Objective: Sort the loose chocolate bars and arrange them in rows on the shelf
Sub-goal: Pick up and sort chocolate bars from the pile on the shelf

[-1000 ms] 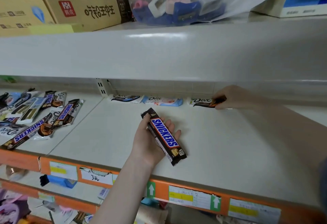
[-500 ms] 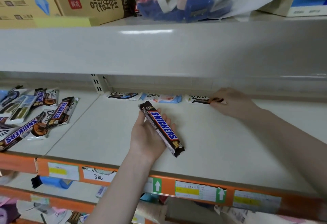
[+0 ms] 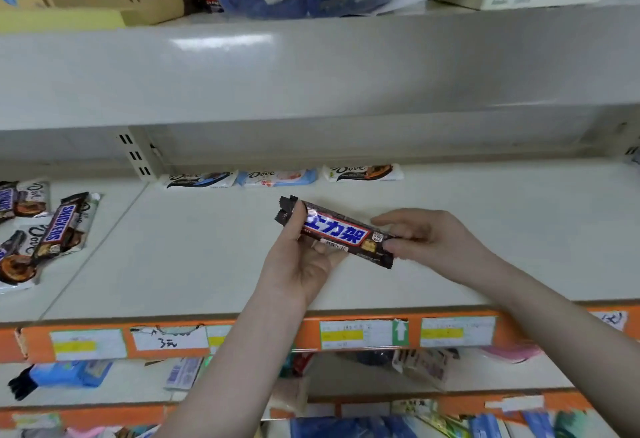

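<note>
Both hands hold one Snickers bar (image 3: 341,234) above the shelf (image 3: 207,264) — left hand (image 3: 298,257) grips its left end, right hand (image 3: 426,236) pinches the right. Step: placing. Three Dove bars (image 3: 277,177) line the back; next move likely needs a fresh row — loose pile (image 3: 45,229) waits left

Snickers bar (image 3: 341,231) btwn hands (both gripping)

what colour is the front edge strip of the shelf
Orange, with white and yellow price labels, seen in the head view: shelf edge strip.
</note>
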{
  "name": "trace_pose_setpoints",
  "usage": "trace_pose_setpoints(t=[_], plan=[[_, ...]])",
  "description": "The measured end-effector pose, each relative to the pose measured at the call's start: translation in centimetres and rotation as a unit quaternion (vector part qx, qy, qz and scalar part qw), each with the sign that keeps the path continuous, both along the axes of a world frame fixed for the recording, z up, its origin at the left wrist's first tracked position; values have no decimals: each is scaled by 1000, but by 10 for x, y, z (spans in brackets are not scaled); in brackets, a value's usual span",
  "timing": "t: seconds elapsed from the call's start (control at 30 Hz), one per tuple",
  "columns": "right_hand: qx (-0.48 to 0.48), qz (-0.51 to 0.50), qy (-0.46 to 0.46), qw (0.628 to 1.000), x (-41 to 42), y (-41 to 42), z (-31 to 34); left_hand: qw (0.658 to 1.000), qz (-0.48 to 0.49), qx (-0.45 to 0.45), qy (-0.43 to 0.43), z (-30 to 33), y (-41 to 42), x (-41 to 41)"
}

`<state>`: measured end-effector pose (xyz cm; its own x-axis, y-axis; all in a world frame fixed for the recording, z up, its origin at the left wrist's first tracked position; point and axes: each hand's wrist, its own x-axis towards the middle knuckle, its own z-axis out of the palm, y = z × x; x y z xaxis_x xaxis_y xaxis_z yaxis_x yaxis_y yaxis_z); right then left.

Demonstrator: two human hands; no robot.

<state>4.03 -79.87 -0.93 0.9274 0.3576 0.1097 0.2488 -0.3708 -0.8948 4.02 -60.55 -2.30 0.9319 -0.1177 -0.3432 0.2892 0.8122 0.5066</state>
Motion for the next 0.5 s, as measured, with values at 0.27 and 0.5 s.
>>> trace_pose_setpoints(t=[0.27, 0.5], plan=[[-61, -54, -88, 993, 10, -80, -5, 976, -4, 210, -59, 0, -55, -7], [-308, 20, -311, 899, 28, -134, 3, 981, -11, 192, -36, 1, -133, 2]])
